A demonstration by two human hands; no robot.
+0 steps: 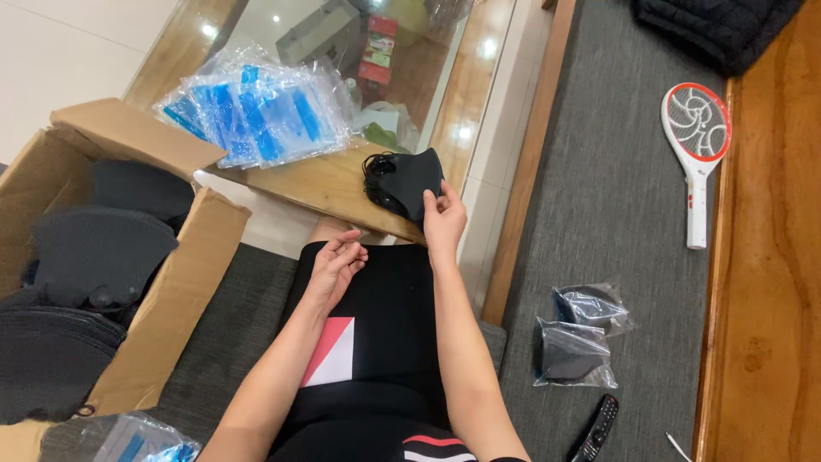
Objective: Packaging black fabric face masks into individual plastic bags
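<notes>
My right hand (444, 221) pinches the lower edge of a black cloth face mask (412, 181) lying at the corner of a wood-and-glass table (325, 184). The mask's ear loops bunch at its left side. Held above my lap with fingers curled loosely, my left hand (336, 263) holds nothing that I can see. Behind it on the table lies a pile of clear plastic bags with blue print (256, 111).
An open cardboard box (175, 282) at my left holds stacks of black masks (98, 244). Two bagged masks (577, 338) lie on the grey cushion at right, with a black remote (596, 428) below them. A white and orange racket-shaped swatter (697, 145) lies further right.
</notes>
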